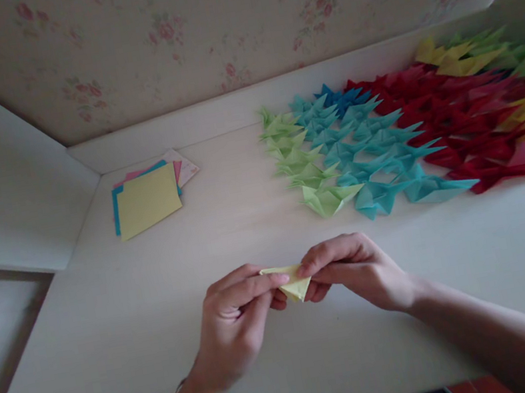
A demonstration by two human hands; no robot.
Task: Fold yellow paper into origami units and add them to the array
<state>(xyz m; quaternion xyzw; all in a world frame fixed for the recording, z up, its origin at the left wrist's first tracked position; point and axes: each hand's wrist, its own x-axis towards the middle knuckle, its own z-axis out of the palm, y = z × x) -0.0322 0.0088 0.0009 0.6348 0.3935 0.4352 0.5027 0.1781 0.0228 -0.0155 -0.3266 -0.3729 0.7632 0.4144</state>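
A small piece of folded yellow paper [297,290], with a pointed lower corner, is held above the white table between both hands. My left hand [239,312] pinches it from the left, fingers lying across its face. From the right, my right hand [356,268] grips its other side between thumb and fingers. Parts of the paper's edges are hidden behind the fingertips. Bracelets circle my left wrist.
A stack of square paper sheets [149,201], yellow on top, lies at the back left of the table [130,342]. Rows of folded paper cranes, light green [328,197], turquoise [378,193] and red [480,165], cover the back right. A flowered wall [195,46] rises behind.
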